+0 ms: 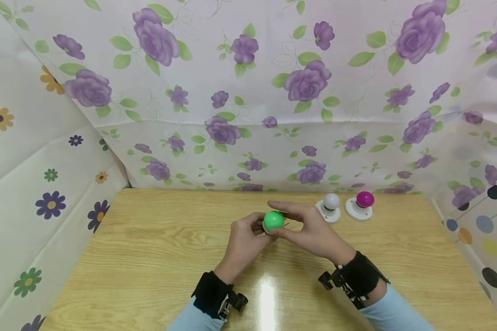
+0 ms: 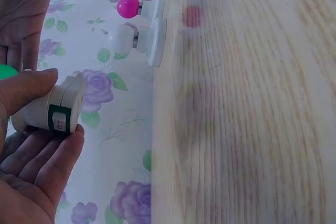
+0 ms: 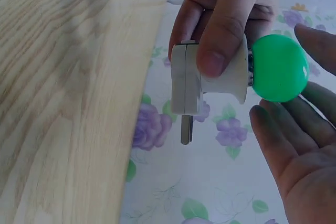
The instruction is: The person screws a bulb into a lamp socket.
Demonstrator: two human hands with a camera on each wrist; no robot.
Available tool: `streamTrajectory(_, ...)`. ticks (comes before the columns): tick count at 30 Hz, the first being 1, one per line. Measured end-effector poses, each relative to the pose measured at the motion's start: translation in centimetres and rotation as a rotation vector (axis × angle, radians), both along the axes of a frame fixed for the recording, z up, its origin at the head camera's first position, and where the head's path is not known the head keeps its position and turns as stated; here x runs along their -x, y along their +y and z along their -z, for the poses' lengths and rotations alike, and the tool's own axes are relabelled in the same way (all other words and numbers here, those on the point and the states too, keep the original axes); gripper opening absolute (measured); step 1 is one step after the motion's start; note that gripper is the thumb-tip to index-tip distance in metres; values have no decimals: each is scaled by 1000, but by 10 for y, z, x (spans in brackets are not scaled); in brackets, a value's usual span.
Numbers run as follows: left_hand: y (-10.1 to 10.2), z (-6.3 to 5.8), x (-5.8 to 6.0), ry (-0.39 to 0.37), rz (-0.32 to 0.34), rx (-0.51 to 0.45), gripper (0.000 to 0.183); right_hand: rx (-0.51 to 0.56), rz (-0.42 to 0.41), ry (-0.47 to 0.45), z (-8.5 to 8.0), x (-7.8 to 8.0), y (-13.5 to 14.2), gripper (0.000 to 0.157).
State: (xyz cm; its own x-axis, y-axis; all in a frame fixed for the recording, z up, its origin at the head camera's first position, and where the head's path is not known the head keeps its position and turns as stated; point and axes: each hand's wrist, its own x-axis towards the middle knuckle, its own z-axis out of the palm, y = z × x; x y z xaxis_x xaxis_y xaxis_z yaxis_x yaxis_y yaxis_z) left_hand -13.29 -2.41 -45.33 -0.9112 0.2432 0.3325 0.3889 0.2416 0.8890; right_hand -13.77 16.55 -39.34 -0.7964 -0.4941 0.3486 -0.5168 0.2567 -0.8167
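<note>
My left hand [image 1: 245,239] grips a white plug-in lamp socket [image 3: 223,80], thumb on one side and fingers on the other. Two metal plug prongs [image 3: 186,129] stick out of its body, and a small rocker switch [image 2: 59,121] shows in the left wrist view. A round green bulb [image 3: 280,68] sits in the socket's mouth, with a bit of its metal base visible between them. Around the bulb, my right hand [image 1: 314,230] spreads its thumb and fingers, the fingertips close to the green surface.
Toward the back right of the wooden table [image 1: 149,257] stand two round white lamp bases, one with a white bulb [image 1: 331,201], the other with a magenta bulb [image 1: 365,199]. A flowered cloth [image 1: 215,156] hangs behind the table's back edge.
</note>
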Motion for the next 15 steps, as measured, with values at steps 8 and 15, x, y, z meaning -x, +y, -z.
streamTrajectory(8, 0, 0, 1, 4, 16, -6, 38, 9, -49, -9, 11, 5, 3, 46)
streamTrajectory(15, 2, 1, 1, 7, 13, -17, 40, 25, 0, -8, 12, 3, 1, 43)
